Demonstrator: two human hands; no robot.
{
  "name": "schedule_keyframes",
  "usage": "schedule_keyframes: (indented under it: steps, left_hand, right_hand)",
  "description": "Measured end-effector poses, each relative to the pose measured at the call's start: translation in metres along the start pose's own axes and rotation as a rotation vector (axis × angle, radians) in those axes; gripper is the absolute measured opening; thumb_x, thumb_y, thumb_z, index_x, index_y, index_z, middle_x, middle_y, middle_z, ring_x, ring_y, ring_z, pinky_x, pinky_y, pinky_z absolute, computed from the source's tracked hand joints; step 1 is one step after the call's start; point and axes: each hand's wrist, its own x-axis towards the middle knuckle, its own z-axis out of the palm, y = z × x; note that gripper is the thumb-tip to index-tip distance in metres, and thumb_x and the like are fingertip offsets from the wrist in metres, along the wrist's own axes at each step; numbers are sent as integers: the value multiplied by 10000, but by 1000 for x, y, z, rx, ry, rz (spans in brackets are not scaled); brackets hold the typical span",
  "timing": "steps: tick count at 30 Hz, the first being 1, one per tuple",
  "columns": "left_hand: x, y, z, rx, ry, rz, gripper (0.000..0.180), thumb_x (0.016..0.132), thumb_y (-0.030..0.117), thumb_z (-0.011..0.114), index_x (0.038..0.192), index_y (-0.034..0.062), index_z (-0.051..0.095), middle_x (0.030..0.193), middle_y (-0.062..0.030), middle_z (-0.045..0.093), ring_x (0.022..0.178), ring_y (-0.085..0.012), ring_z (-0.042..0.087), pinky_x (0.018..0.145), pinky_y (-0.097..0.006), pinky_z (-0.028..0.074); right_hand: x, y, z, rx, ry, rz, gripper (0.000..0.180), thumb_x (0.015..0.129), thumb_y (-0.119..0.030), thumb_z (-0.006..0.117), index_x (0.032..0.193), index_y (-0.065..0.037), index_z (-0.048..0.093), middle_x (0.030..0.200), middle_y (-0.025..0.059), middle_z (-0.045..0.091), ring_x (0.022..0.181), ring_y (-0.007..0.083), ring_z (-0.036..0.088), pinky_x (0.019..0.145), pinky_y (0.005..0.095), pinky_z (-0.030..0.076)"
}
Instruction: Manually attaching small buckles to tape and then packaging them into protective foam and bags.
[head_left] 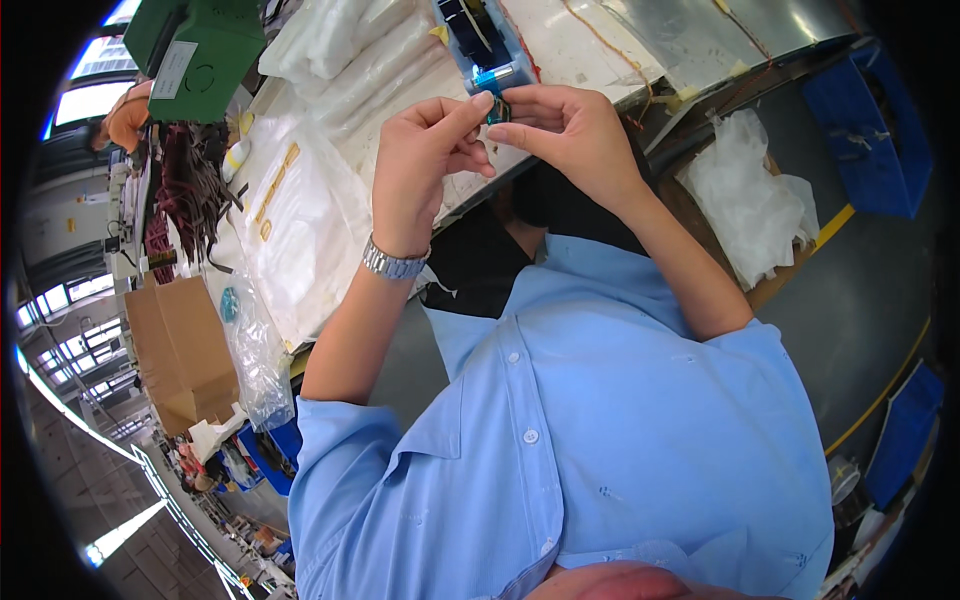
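Just in front of the blue holder, at the table's near edge, my two hands meet fingertip to fingertip. My left hand (420, 155), with a metal watch on its wrist, is closed in a pinch of thumb and forefinger at a small shiny teal piece (497, 112). The thumb and fingers of my right hand (580, 135) close on the same piece from the other side. Fingers cover much of it, so its kind is unclear. Right behind the fingertips stands the light-blue holder (515, 55), with a dark insert and a shiny blue cylinder (492, 78) at its near end.
Clear plastic bags (340, 60) lie across the white table (590, 40). A green bin (205, 60) and dark strips (195, 190) are at the left, above an open cardboard box (180, 345). White plastic sheeting (745, 190) and a blue crate (865, 135) lie to the right.
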Motion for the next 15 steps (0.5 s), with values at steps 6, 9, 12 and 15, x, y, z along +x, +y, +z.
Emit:
schedule_keyframes:
  steps: [6,9,12,15]
  left_hand:
    - [-23,-17,16,704,188,697,192,999,51,753,1175,-24,729,982,-95,772,842,-172,774,754,-315,637]
    - [-24,-20,21,1046,207,929,316,923,-16,770,1236,19,735,1081,-112,788,912,-215,806,801,-333,633]
    - [-20,-25,22,1184,253,986,333,900,-28,769,1229,15,740,1083,-128,786,901,-240,801,803,-335,626]
    - [-17,-37,22,1165,196,921,341,879,-28,781,1216,11,744,1087,-127,787,893,-247,798,795,-343,624]
  right_hand:
    - [2,6,6,40,42,28,387,977,-104,815,1296,95,724,1138,123,813,1045,134,768,935,261,604]
    - [1,1,8,55,49,37,378,988,-105,804,1298,96,728,1119,122,817,1030,128,767,918,251,601]
    - [-1,0,9,79,83,26,359,978,-133,814,1260,80,754,1069,119,828,982,115,769,877,247,599]
    - [-7,15,-4,29,61,110,349,969,-173,822,1227,58,778,1032,118,837,934,89,761,850,244,588]
